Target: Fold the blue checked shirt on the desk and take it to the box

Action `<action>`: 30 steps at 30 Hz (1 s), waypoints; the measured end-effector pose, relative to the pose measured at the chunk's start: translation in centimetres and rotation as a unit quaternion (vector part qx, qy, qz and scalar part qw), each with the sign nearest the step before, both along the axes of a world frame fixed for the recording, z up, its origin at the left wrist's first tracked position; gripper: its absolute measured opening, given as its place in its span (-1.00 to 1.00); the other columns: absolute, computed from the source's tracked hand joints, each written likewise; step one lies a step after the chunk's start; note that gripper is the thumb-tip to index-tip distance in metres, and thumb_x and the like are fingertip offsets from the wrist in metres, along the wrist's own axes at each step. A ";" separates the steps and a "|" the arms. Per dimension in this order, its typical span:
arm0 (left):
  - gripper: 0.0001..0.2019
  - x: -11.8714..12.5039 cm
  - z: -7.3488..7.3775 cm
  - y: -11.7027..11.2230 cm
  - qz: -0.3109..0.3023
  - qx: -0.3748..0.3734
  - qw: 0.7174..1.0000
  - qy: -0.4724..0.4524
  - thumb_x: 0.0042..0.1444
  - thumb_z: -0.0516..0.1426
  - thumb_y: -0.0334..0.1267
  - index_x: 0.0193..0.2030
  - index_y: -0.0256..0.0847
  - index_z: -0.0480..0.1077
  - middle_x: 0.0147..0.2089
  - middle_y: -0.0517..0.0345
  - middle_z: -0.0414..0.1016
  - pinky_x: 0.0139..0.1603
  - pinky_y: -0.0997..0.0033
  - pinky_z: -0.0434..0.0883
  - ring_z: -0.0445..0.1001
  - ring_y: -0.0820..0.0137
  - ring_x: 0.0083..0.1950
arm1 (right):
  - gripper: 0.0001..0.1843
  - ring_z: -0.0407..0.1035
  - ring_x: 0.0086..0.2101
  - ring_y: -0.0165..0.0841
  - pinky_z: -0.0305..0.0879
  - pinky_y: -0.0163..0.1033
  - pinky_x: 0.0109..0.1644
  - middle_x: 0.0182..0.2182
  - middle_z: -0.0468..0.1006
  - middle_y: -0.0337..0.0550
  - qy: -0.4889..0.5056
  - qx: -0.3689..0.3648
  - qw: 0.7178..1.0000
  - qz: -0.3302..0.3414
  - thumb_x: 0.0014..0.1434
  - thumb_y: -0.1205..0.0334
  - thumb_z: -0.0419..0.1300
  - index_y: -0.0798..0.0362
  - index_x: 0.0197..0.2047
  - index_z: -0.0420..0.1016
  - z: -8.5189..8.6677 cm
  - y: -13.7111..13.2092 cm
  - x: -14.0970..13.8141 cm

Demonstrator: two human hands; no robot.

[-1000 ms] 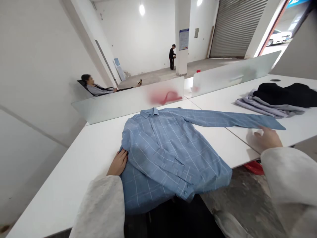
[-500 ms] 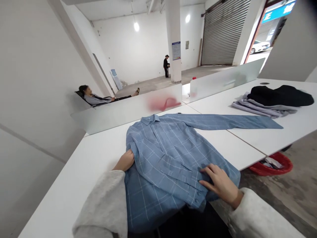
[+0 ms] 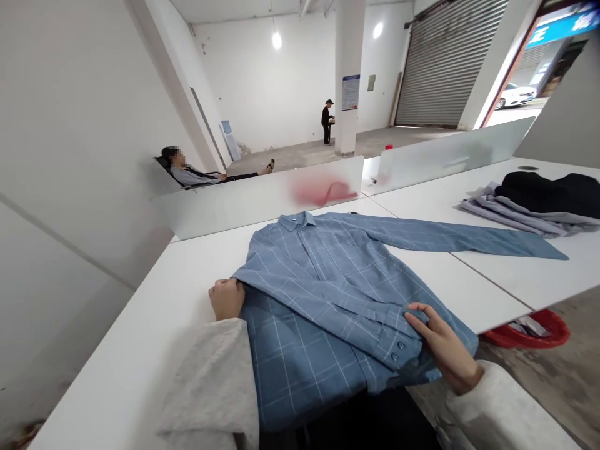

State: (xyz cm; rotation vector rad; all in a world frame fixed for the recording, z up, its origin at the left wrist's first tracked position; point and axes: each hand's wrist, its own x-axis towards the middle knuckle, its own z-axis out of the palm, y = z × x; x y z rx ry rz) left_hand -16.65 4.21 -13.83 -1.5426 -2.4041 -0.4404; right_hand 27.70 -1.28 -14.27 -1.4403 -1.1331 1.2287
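Flat on the white surface [image 3: 140,350] lies a blue checked shirt [image 3: 328,275], collar [image 3: 296,220] at the far side and hem spilling over the near edge. The left hand [image 3: 227,299] is closed on the shirt's left edge, at the top of the folded sleeve [image 3: 319,300] that runs slantwise across the front. The right hand [image 3: 440,347] rests at that sleeve's buttoned cuff [image 3: 398,350] by the near right corner, fingers loosely curled on the cloth; whether it pinches the cuff I cannot tell. The other sleeve [image 3: 469,237] stretches right, onto the adjoining surface [image 3: 515,281]. Left of the left hand the surface is bare. Far right sits a pile of clothes [image 3: 539,200]; a frosted divider [image 3: 262,194] bounds the far edge, and a red basin [image 3: 529,328] stands on the floor.
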 end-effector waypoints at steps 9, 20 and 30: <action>-0.68 -0.5 3.7 -1.5 0.033 0.035 0.998 -0.032 0.16 -0.18 -0.41 -0.31 -0.17 0.39 -0.20 0.06 0.54 -0.10 0.29 0.30 0.45 0.28 -0.13 | -0.60 0.43 -0.09 -0.14 0.38 -0.06 -0.07 -0.15 0.54 -0.06 -0.218 0.123 0.964 0.094 0.12 -0.15 0.02 -0.05 -0.11 0.28 -2.0 -0.4 1.0; -0.53 1.7 3.9 10.0 0.007 -0.125 0.992 -0.033 0.14 -0.02 0.02 -0.07 -0.38 0.39 -0.02 -0.33 0.45 -0.12 0.06 0.34 0.43 -0.07 0.00 | -0.65 0.43 -0.09 -0.17 0.37 -0.11 -0.02 -0.13 0.54 -0.06 -0.196 0.130 0.961 0.144 0.15 -0.04 0.02 -0.03 -0.09 0.33 -1.7 -0.4 0.7; -0.73 -2.3 0.8 11.4 0.052 -0.033 0.993 -0.104 0.25 -0.12 -0.14 -0.14 -0.12 0.35 -0.18 0.04 0.56 -0.31 0.38 0.38 0.52 0.28 -0.20 | -0.59 0.45 -0.50 -0.32 0.40 -0.29 -0.43 -0.46 0.53 -0.21 -0.099 0.041 0.985 0.137 0.16 -0.16 0.04 -0.04 -0.11 0.34 -2.0 -0.7 1.0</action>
